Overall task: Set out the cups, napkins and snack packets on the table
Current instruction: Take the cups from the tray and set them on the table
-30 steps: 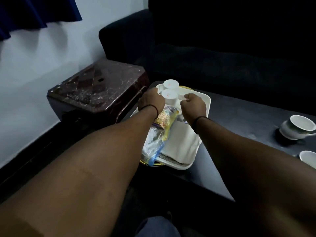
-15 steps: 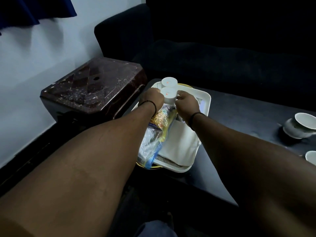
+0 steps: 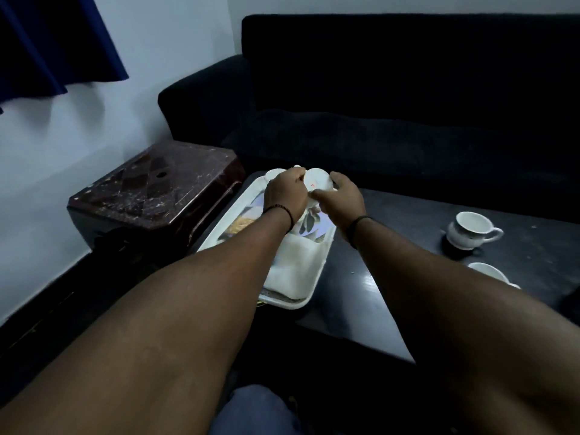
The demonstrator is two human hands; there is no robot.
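Note:
A white tray (image 3: 292,304) lies at the left end of the dark table (image 3: 392,246). It carries a stack of white napkins (image 3: 295,271) and a snack packet (image 3: 241,222), mostly hidden under my left forearm. At the tray's far end, my left hand (image 3: 284,196) and my right hand (image 3: 340,199) both grip an upturned white cup (image 3: 318,183), tilted so its base with a red mark faces me. Another white cup (image 3: 274,174) peeks out behind my left hand. Two white cups stand on the table to the right, one upright with a handle (image 3: 470,229) and one nearer me (image 3: 488,271).
A dark marbled side table (image 3: 157,189) stands left of the tray against the white wall. A black sofa (image 3: 408,120) runs along the far side of the table. A blue curtain (image 3: 47,42) hangs at the top left.
Both hands have closed on the nearer upturned cup, lifted it and tilted its base towards me. The view has swung to the left and up.

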